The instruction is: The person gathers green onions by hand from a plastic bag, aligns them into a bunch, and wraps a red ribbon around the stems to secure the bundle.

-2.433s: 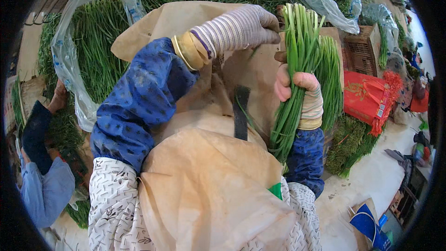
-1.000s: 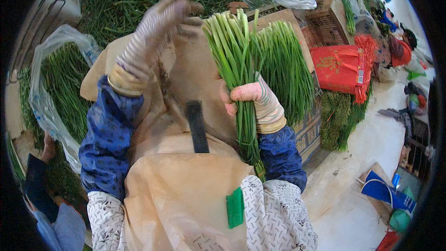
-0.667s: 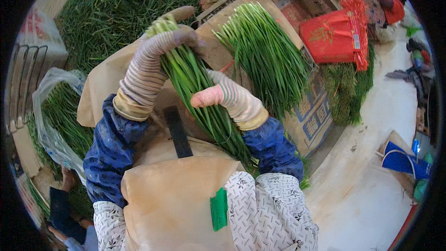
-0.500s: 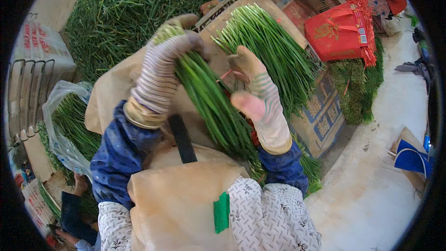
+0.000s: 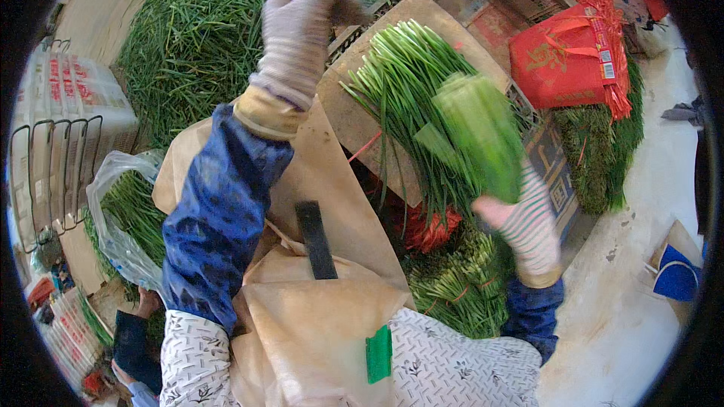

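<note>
My right hand [image 5: 528, 226], in a striped glove with a bare thumb, grips a bundle of green chives [image 5: 475, 124], blurred by motion. The bundle is held over a larger pile of loose chives [image 5: 407, 68] that lies on a tilted board [image 5: 422, 7]. Up at the far side, my left hand [image 5: 313, 7], also gloved and somewhat blurred, is raised with its fingers apart and nothing visible in it. A thin red strand [image 5: 366, 146] shows by the board's near edge. Bundled chives [image 5: 460, 279] with bands around them lie below, in front of me.
A big heap of loose greens [image 5: 196, 53] spreads at the far left. A red bag [image 5: 562, 56] stands at the right, near more bundled greens [image 5: 596, 151]. Red ties [image 5: 430, 226] lie below the board. At left are a plastic bag of chives [image 5: 132, 203] and another person's arm [image 5: 136, 339].
The bundle, earlier in my left hand over my lap, is now in my right hand, farther right over the pile. My left hand has moved up and away, without it.
</note>
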The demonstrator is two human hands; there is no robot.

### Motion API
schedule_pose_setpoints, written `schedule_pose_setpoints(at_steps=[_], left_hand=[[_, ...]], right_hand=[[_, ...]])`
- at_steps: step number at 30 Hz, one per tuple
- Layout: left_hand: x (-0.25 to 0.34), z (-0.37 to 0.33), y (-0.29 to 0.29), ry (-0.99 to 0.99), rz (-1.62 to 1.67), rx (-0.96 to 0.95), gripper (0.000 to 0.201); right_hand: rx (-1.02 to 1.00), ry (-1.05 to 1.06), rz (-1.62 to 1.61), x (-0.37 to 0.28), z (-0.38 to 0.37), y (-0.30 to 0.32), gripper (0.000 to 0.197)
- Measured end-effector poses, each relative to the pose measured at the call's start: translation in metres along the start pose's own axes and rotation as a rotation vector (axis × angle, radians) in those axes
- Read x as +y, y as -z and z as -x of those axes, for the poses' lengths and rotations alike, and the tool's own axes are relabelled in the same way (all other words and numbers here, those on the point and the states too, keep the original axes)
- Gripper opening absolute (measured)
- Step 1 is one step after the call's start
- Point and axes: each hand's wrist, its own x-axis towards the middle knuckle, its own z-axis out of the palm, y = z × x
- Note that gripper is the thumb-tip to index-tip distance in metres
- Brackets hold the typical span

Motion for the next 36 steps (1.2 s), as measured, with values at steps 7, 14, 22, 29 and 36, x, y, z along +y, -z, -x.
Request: schedule_pose_setpoints(at_steps=[7, 14, 22, 29, 36], left_hand=[[-0.052, -0.05, -0.011, -0.005, -0.112, 0.066, 0.039], [-0.048, -0.06, -0.021, 0.038, 0.002, 0.142, 0.038], [-0.08, -0.063, -0.089, -0.259, -0.198, 0.057, 0.03], [-0.152, -0.066, -0.116, -0.44, -1.097, -0.416, 0.033], [-0.173, -0.066, -0.091, -0.084, -1.471, -0.652, 0.032]], right_hand=[[0.058, 0.093, -0.004, -0.037, -0.114, 0.035, 0.057], [-0.085, 0.002, 0.538, 0.051, -0.209, 0.011, 0.065], [-0.25, 0.001, 0.374, 0.0, -0.216, -0.002, 0.063], [-0.327, 0.049, 0.404, -0.01, -0.201, 0.003, 0.063], [0.092, -0.148, 0.262, 0.014, -0.238, 0.052, 0.053]])
